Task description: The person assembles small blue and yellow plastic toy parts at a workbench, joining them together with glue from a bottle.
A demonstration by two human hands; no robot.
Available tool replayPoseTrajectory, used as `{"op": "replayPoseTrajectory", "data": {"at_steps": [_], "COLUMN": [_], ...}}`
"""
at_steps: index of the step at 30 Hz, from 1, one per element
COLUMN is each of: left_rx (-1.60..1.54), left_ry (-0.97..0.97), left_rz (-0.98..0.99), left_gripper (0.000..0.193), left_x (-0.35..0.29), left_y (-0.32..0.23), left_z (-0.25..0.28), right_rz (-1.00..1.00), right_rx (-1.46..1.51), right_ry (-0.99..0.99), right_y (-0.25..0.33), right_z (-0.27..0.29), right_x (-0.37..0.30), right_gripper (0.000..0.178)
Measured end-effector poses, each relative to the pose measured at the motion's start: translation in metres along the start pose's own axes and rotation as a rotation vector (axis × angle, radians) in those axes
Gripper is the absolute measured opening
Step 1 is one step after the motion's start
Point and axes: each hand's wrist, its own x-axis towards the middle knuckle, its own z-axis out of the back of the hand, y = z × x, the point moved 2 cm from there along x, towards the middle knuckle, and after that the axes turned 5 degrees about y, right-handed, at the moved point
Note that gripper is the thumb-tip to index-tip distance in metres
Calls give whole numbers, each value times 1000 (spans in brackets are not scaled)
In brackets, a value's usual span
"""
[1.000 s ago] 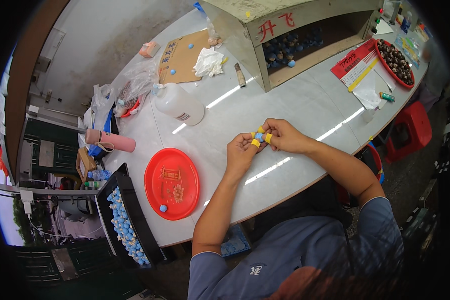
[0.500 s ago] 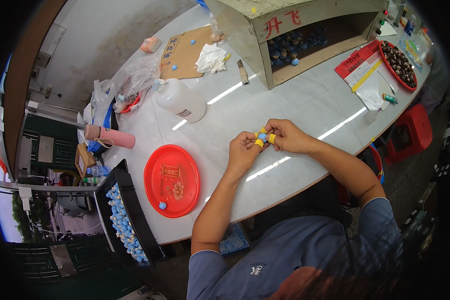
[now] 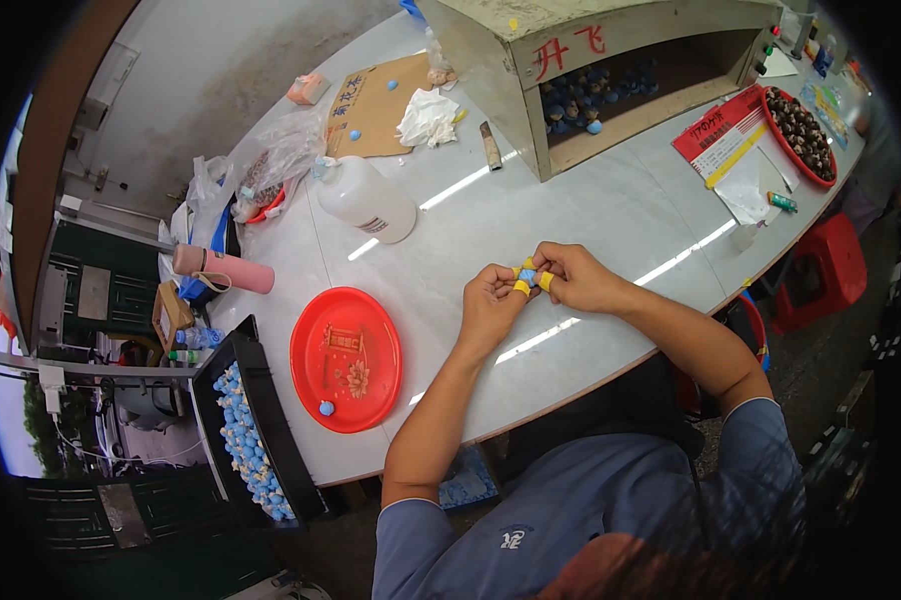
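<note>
A small light-blue piece [image 3: 528,275] sits pinched between my two hands above the table. My left hand [image 3: 492,305] grips its left side with thumb and finger, and my right hand [image 3: 574,276] grips its right side. Yellow wraps cover several of my fingertips. The piece is partly hidden by the fingers, so its exact shape cannot be made out. To the left of my hands lies a round red tray [image 3: 347,330], with a single small blue ball-like piece [image 3: 327,408] near its front rim.
A black bin [image 3: 261,400] of blue-and-cream pieces stands at the table's left edge. Behind my hands are a white bottle [image 3: 371,200] and a metal box [image 3: 531,90] with blue pieces inside. A red bowl [image 3: 797,135] of dark brown-and-white pieces sits at far right.
Both hands keep the blue piece pinched at nearly the same spot, with only a slight shift of the fingers. The whole view has moved slightly.
</note>
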Motion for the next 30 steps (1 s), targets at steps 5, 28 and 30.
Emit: {"op": "replayPoseTrajectory", "data": {"at_steps": [5, 28, 30], "left_rx": [-30, -50, -19], "left_ry": [-7, -7, -30], "left_rz": [1, -3, -7], "left_gripper": [11, 14, 15], "left_x": [0, -1, -1], "left_y": [2, 2, 1], "left_z": [0, -1, -1], "right_rz": [22, 61, 55], "right_rx": [-11, -53, -31], "right_ry": [2, -27, -21], "right_y": [5, -3, -1], "right_z": [-2, -1, -2], "right_x": [-1, -1, -1], "right_gripper": [13, 14, 15]}}
